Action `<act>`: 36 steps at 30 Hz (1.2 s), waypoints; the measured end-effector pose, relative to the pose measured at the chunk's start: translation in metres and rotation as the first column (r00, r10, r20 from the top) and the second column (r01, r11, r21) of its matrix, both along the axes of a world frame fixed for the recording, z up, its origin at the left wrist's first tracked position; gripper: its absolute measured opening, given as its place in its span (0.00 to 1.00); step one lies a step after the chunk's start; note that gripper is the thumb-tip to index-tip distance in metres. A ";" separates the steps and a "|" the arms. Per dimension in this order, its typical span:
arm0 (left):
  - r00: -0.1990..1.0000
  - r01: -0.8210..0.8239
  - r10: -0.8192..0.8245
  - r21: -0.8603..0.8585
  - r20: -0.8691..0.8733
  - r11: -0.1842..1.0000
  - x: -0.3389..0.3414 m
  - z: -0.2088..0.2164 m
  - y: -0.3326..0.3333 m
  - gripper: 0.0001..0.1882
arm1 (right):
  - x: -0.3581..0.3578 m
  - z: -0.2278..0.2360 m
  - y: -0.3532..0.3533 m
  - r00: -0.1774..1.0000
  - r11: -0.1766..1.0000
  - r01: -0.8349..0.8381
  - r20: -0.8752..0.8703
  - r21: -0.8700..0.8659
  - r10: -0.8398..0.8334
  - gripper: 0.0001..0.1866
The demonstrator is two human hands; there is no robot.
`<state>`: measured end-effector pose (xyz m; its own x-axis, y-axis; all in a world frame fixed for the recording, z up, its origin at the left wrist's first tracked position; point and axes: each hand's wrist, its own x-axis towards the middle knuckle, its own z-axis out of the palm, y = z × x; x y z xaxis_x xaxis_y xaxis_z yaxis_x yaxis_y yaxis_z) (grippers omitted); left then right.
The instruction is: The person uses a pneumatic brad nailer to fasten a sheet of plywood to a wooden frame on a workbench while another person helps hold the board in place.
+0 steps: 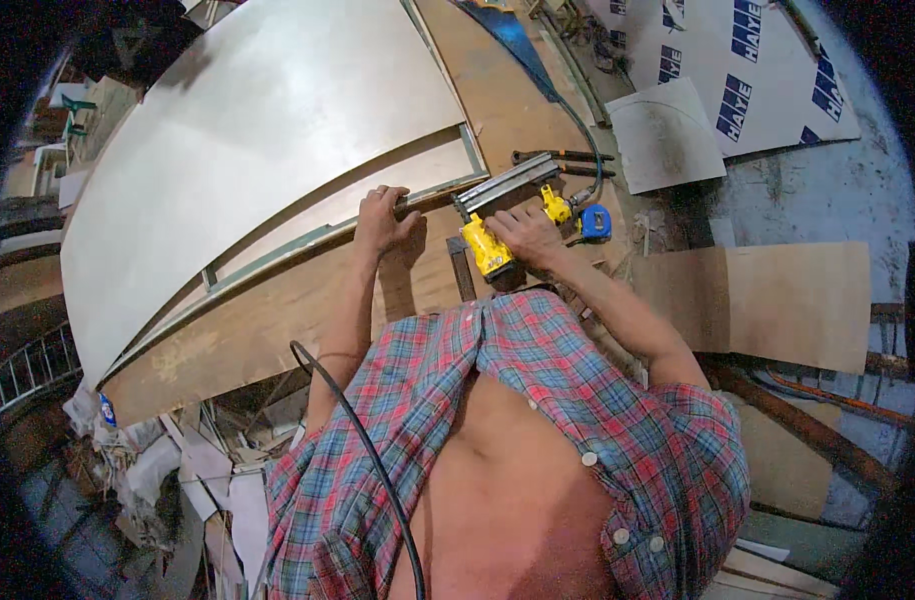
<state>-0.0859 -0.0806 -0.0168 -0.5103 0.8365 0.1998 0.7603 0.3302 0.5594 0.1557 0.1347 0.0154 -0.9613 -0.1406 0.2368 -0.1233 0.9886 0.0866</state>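
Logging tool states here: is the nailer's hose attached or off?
Attached: the hose runs to the metal fitting at the end of the yellow nailer, which the right hand grips.

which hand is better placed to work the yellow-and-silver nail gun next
Right, most likely: the right hand grips the yellow-and-silver nail gun, while the left hand is at the long greyish frame under the flat white panel.

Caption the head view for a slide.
Right hand on a yellow pneumatic nailer beside a blue tape measure; left hand at the frame under a white panel.
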 end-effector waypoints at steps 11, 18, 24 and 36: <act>1.000 -0.016 0.015 0.067 0.021 0.998 -0.002 -0.002 -0.004 0.23 | 0.002 0.000 0.002 0.996 1.000 -0.003 -0.089 0.000 0.003 0.12; 0.993 -0.059 0.038 0.195 0.107 0.979 -0.002 0.005 -0.008 0.21 | 0.001 -0.006 0.003 0.999 0.999 0.026 0.032 0.037 -0.027 0.12; 0.966 -0.254 0.255 0.380 0.050 0.889 -0.004 0.030 -0.039 0.21 | 0.004 0.009 0.008 0.997 1.000 -0.028 -0.076 0.006 0.029 0.14; 0.743 -0.641 0.517 0.230 0.425 0.732 0.104 -0.025 -0.098 0.15 | 0.002 0.014 0.016 0.999 0.999 -0.038 0.036 -0.010 0.038 0.20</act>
<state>0.0185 -0.1785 -0.0414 -0.9538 0.2599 0.1508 0.2459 0.3867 0.8888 0.1574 0.1503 0.0298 -0.9633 -0.1749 0.2034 -0.1635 0.9839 0.0719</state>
